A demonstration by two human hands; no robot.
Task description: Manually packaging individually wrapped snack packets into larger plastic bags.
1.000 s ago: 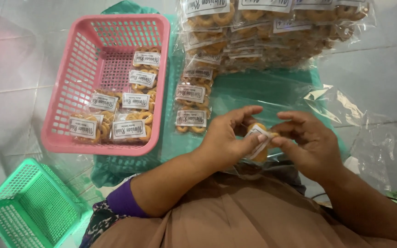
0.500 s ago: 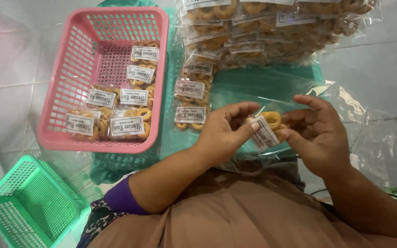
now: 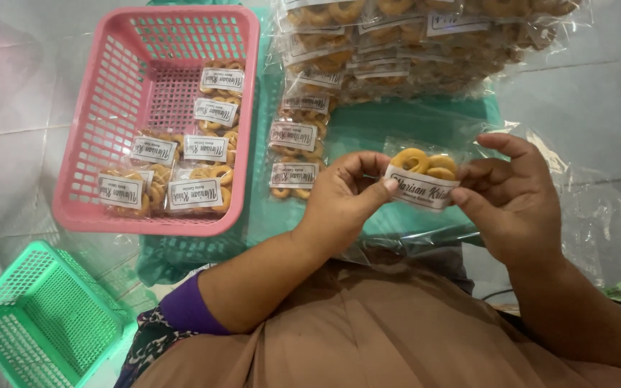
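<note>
1. The left hand pinches the left end of a small clear plastic packet of golden ring-shaped biscuits with a white paper label; thumb and forefinger are closed on it and the other fingers are curled in.
2. The right hand grips the packet's right end between thumb and bent fingers, with the forefinger lifted above it. Both hands hold the packet in the air over the person's lap, label towards the camera.
3. I cannot tell whether the packet's mouth is sealed; the label sits flat across its front, so this one looks nearly finished but not yet put down.
4. Just beyond the left hand, a short column of labelled biscuit packets lies on a green plastic sheet spread on the floor.
5. Left of that column, a pink plastic lattice basket holds several labelled packets laid flat over its near half; its far half shows bare lattice, so there is room for more.
6. At the top, a large heap of biscuit packets in clear plastic is stacked; by the look of it, a good share of the work remains.
7. A green plastic lattice basket stands near the left elbow, with nothing visible inside.
8. Loose clear plastic wrapping lies to the right of the right hand.
</note>
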